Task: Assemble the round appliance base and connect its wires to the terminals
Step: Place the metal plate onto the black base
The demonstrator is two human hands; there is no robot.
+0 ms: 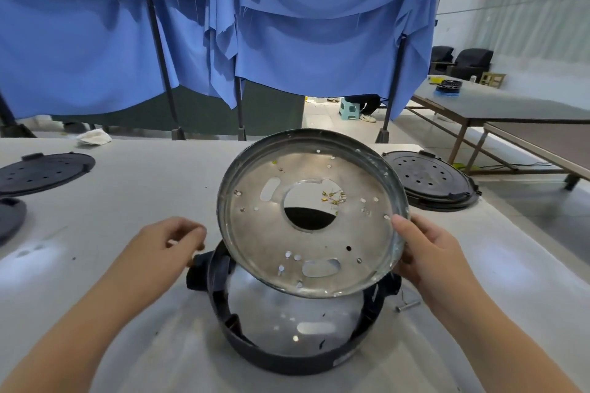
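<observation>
Metal pan (319, 223): tilted, above black ring housing (287, 357); between hands
Right hand (424, 252): grasping pan rim
Left hand (166, 245): loosely curled, empty
Risk: one-handed hold may let pan slip

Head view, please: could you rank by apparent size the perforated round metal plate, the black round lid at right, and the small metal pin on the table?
1. Perforated round metal plate, raised nearer the camera, so flattered.
2. Black round lid at right, farther away; true size may be similar.
3. Small metal pin, clearly smallest.
</observation>
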